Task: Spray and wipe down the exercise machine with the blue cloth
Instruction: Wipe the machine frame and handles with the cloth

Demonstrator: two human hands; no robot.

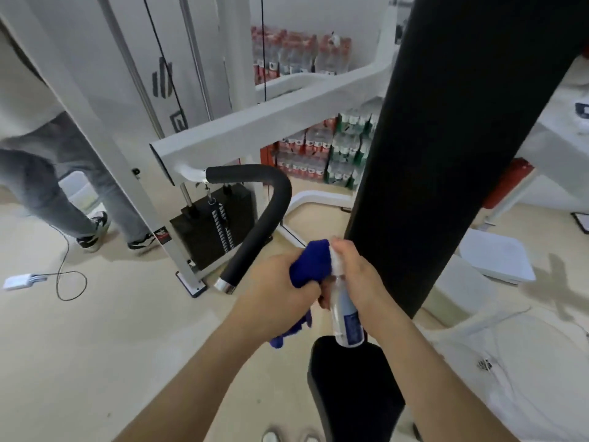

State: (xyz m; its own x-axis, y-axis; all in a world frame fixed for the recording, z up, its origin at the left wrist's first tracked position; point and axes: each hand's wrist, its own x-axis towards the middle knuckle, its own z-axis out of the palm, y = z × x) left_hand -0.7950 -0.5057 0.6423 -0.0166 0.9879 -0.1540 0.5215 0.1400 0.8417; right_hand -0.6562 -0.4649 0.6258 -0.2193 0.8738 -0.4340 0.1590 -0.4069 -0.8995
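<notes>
On my feed the floor is pale beige and smooth. At far left I see a white power strip lying flat, with its black cable looping beside it. The white machine frame stands on a foot plate. The weight stack sits behind it, and a curved white base tube runs off to the right. Another person's sneakers are planted left of the frame, with a white bin behind them. Packs of bottled water are stacked by the far wall. At right I make out a flat white slab and a translucent tub; I can't tell if they touch. Two white shoe tips show at the bottom edge.
</notes>
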